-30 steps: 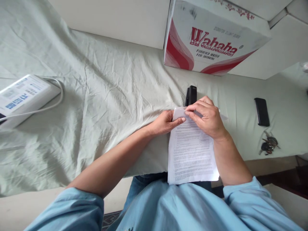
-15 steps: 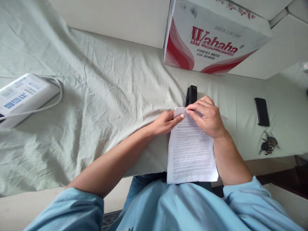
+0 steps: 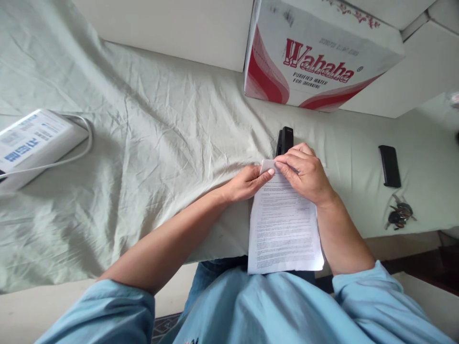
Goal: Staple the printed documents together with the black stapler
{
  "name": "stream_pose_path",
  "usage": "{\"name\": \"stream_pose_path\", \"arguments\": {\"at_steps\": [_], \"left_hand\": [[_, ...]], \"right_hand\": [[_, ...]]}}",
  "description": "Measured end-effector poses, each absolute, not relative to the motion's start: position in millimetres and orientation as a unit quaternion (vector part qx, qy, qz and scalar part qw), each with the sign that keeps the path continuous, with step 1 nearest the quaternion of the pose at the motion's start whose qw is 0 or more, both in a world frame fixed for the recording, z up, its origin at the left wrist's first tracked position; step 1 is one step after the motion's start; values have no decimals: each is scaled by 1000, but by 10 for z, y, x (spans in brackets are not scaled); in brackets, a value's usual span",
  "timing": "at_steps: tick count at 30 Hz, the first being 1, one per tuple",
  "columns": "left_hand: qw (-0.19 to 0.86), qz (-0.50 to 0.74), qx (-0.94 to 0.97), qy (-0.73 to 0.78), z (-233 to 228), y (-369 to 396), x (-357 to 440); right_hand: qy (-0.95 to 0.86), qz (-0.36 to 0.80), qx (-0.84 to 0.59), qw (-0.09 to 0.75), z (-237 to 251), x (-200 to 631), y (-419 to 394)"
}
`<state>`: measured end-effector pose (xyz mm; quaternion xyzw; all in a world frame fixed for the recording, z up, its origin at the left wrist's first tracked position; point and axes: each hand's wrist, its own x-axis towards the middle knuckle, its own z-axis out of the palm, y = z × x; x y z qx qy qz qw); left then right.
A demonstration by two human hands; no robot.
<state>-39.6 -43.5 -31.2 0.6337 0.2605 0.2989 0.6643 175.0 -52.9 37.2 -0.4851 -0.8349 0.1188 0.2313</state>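
Both hands are close together at the top of a printed paper point(image 3: 287, 224), and each one is clamped on it. The left hand point(image 3: 246, 182) has its thumb on top near the corner; its other fingers are mostly hidden, but they seem to press from below, maybe so the paper cannot slip. The right hand point(image 3: 304, 174) pinches the top edge with its thumb and a finger, just beside the left thumb. Perhaps this lets it feel the edge and keep it neat. The paper hangs down from the hands toward the blue shirt point(image 3: 251, 306), so its printed side faces up. I cannot tell how many sheets there are.

Just past the right hand is a black stapler point(image 3: 286, 138), partly hidden by that hand. It looks put there so it is easy to reach.

Under the hands is a pale green cloth point(image 3: 150, 143), full of wrinkles to the left and smoother to the right. Farther past the hands, a big water carton point(image 3: 322, 57) stands by a white wall point(image 3: 172, 28). Well off to the right of the hands are a black phone point(image 3: 390, 166) and some keys point(image 3: 399, 215). Far to the left are a white box point(image 3: 53, 125) and a white cord point(image 3: 90, 136).
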Motion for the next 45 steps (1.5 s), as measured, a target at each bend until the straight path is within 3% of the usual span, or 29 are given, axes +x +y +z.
{"name": "stream_pose_path", "arguments": {"at_steps": [14, 21, 24, 35, 45], "left_hand": [[603, 300, 659, 336, -254, -437, -381], [607, 312, 615, 395, -278, -468, -421], [617, 315, 593, 410, -297, -477, -411], [514, 251, 625, 532, -142, -564, -262], [337, 155, 650, 663, -57, -446, 122]], "right_hand": [[-764, 125, -582, 250, 336, 2529, -760], [-522, 369, -647, 415, 37, 2864, -1018], [-460, 448, -632, 434, -153, 2776, -1130], [-492, 376, -691, 371, -190, 2881, -1178], [-510, 371, -705, 324, -256, 3187, -1036]]}}
